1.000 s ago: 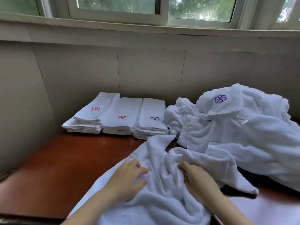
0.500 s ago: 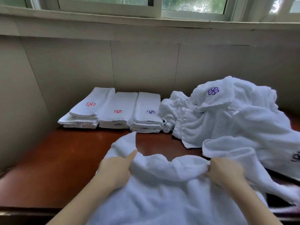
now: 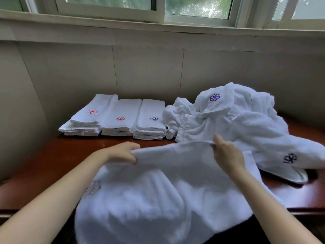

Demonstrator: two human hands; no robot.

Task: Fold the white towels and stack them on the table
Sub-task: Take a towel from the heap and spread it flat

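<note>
Spilling off frame below, the gripped towel (image 3: 158,194).

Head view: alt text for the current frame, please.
A left hand and a right hand pinch the far edge of a white towel, stretched over a reddish table. Behind it sit three stacks of folded towels, with a heap of unfolded towels to their right.

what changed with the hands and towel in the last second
The left hand and right hand moved apart from the bunched middle of the towel to its far edge, which they now pinch and hold stretched. The folded stacks and the unfolded towel pile stayed put.
</note>
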